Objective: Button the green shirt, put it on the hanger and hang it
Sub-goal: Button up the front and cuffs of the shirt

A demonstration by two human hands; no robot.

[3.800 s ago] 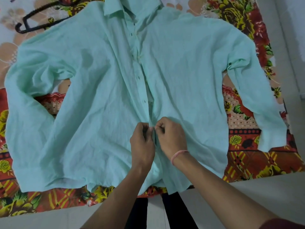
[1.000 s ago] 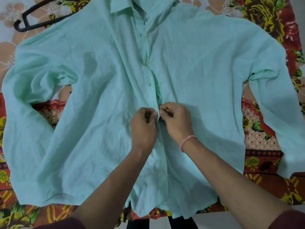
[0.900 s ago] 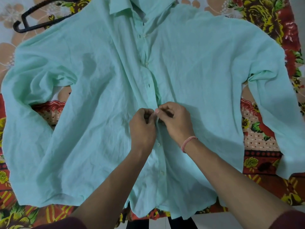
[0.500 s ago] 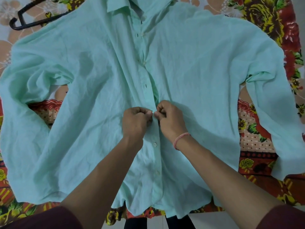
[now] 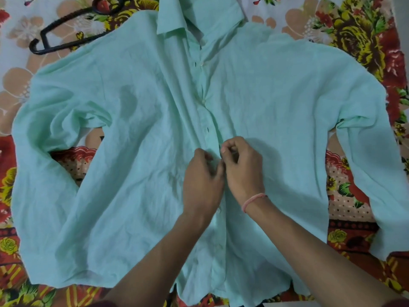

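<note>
Underneath everything lies the bed [image 5: 365,29], covered in a loud floral sheet of red, yellow and peach, which gives a broad flat surface for spreading the garment out. Across nearly all of it sprawls the green shirt [image 5: 276,111], front side up, collar toward twelve o'clock and hem toward six, with its sleeves flung out toward three and nine; laid flat like this, the two front edges meet down the middle so each button can be matched to its hole. The cloth is thin, pale mint and heavily creased, with a darker patch on the chest panel toward ten o'clock. At eleven o'clock, just beyond the shoulder and partly tucked under it, rests the hanger [image 5: 64,34], black, thin and rigid, with a curled hook, apparently parked within reach for the later step. Near the centre, the left hand [image 5: 202,180] and the right hand [image 5: 242,167] meet over the placket, knuckles nearly touching. Both are curled with fingertips pinching the shirt's front edges, the left apparently holding one edge while the right works the other; the button itself is hidden between them. A thin pink band [image 5: 253,199] circles the right wrist. Small pale buttons below the hands look fastened, while those above, toward twelve o'clock, appear still open, so the buttoning seems roughly half done.
</note>
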